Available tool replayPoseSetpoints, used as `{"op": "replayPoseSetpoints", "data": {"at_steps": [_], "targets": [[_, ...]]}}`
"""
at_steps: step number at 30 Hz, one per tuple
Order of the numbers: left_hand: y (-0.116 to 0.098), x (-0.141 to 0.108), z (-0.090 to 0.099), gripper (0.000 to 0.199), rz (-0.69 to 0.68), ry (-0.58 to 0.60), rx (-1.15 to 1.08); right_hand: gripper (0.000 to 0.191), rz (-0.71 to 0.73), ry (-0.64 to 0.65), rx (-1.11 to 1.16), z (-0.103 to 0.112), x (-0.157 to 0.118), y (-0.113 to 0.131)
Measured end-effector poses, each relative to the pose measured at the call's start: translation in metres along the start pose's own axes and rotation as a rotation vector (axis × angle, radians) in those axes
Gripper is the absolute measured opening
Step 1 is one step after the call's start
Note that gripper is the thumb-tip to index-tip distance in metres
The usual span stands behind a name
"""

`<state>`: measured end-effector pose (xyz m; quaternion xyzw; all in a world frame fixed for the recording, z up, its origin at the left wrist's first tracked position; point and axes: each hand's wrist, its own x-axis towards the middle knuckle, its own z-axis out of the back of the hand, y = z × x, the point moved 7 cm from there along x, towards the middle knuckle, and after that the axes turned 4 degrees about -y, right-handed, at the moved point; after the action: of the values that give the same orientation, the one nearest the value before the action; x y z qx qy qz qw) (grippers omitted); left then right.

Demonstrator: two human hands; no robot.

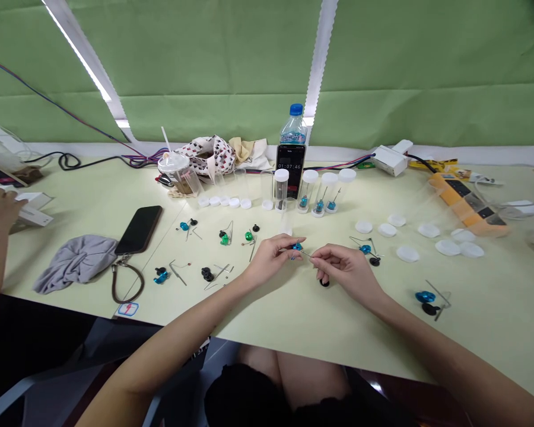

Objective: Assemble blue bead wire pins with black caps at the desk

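Observation:
My left hand (273, 256) pinches a small blue metal part (296, 247) over the middle of the table. Close on its right, my right hand (340, 267) holds a thin metal rod (306, 254) between thumb and fingers, its far end at the blue part. Beneath my right fingers lies a small black part (324, 283). Sets of blue, green and black parts with bent metal keys are spread on both sides, among them a green part (225, 239) and a blue part (425, 297). Behind my hands stand capped clear tubes (320, 198) with blue parts inside.
A phone showing a timer (290, 167) leans before a water bottle (293, 127). White discs (407, 254) and an orange device (469, 204) lie right. On the left are a dark phone (139, 230), a grey cloth (78, 261) and another person's hand (0, 207).

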<state>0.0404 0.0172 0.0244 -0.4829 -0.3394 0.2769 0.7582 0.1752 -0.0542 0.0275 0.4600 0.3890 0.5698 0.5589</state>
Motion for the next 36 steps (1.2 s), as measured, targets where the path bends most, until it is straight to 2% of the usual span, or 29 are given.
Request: {"op": "replayPoseSetpoints", "data": {"at_steps": [5,10,13,20,31,36], "targets": [[-0.003,-0.001,-0.002,0.028,0.0,0.01,-0.02,0.03,0.021,-0.021,-0.013,0.001,-0.001,0.003],[0.007,-0.003,-0.001,0.025,0.147,-0.051,-0.215,0.027,0.049,-0.045,-0.001,0.001,-0.002,0.002],[0.011,-0.004,-0.002,0.03,0.196,-0.062,-0.235,0.029,0.052,-0.05,-0.019,0.002,-0.001,0.001],[0.008,-0.004,0.001,0.035,0.146,-0.105,-0.214,0.03,0.079,-0.082,-0.119,0.003,-0.002,0.005],[0.009,-0.006,-0.004,0.033,0.135,-0.086,-0.241,0.024,0.106,-0.111,-0.21,0.006,-0.002,0.006],[0.01,-0.006,-0.004,0.036,0.139,-0.086,-0.224,0.018,0.166,-0.135,-0.299,0.006,-0.003,0.012]]}}
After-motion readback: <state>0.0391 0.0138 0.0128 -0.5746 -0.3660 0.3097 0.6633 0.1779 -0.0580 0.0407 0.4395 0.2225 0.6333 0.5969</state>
